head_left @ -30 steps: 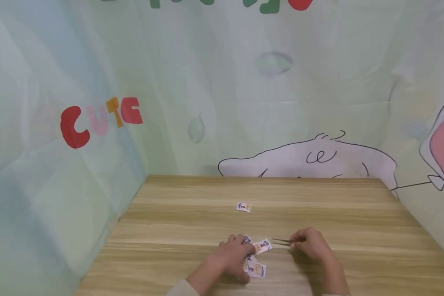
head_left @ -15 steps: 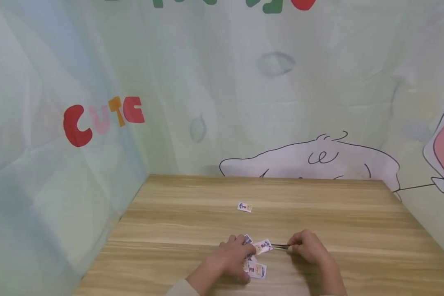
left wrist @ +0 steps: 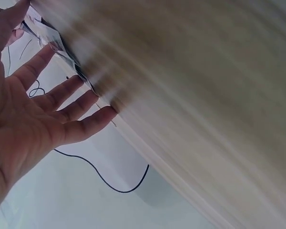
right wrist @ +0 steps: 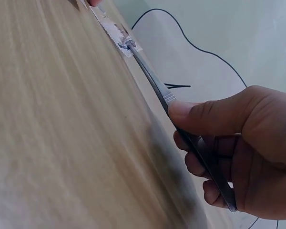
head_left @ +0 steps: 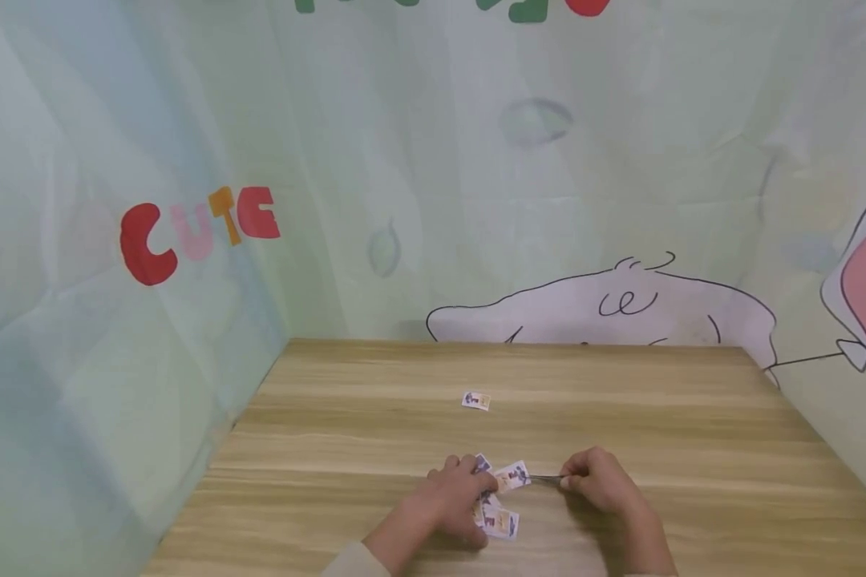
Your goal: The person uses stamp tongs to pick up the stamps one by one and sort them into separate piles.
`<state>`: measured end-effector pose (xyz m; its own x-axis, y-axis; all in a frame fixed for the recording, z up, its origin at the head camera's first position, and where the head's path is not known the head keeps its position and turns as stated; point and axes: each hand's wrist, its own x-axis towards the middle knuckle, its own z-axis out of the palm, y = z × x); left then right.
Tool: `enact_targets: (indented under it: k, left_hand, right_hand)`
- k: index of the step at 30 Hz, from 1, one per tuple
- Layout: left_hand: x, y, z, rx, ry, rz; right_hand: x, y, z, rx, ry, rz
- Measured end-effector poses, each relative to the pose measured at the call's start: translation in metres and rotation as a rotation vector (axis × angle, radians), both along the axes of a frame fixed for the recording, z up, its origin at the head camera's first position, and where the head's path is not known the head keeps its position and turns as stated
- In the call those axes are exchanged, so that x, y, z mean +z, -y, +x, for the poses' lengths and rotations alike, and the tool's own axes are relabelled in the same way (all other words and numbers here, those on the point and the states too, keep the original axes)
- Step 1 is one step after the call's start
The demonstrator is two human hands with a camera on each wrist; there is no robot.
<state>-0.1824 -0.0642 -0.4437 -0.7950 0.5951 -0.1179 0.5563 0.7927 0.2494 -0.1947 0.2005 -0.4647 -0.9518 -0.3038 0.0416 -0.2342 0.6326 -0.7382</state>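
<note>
Tweezers point(right wrist: 156, 86) are pinched between the thumb and fingers of my right hand point(head_left: 604, 481), on the right of the pile. Their tips meet the near end of a postage stamp point(head_left: 514, 475) with a toothed edge. My left hand point(head_left: 453, 495) rests with spread fingers over several overlapping stamps point(head_left: 501, 523) and partly hides them. In the left wrist view its fingers point(left wrist: 88, 126) are loosely extended, fingertips at the tabletop and the stamps. The thumb and index finger reach toward the stamp at the tweezers.
A single stamp point(head_left: 475, 401) lies apart, farther back on the wooden table point(head_left: 346, 449). Behind and to the left hangs a printed cloth point(head_left: 404, 160) with letters and a cartoon animal, close against the table's edges.
The tweezers were spread and short of the stamp; my right hand has moved slightly left and their arms have closed together at the stamp's end. My left hand stays in place.
</note>
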Motion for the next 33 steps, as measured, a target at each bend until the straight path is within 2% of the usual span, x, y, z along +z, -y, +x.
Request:
enact_targets:
  k: [9, 16, 24, 29, 33]
  left_hand:
    - [0.007, 0.006, 0.005, 0.003, -0.011, 0.014]
    - [0.009, 0.011, 0.008, -0.012, -0.048, 0.027]
    - [0.003, 0.025, 0.011, 0.0, -0.024, 0.115]
    - [0.003, 0.038, 0.009, -0.026, -0.033, 0.138]
    - [0.003, 0.045, 0.009, -0.023, -0.015, 0.128]
  right_hand:
    - [0.005, -0.005, -0.003, -0.001, -0.06, 0.016]
    - [0.007, -0.005, -0.001, 0.004, -0.05, -0.01]
    - [0.007, -0.013, 0.004, -0.02, -0.075, 0.019]
    - [0.006, -0.015, 0.004, -0.042, -0.047, 0.0]
    - [0.004, -0.016, 0.003, -0.056, -0.023, -0.012]
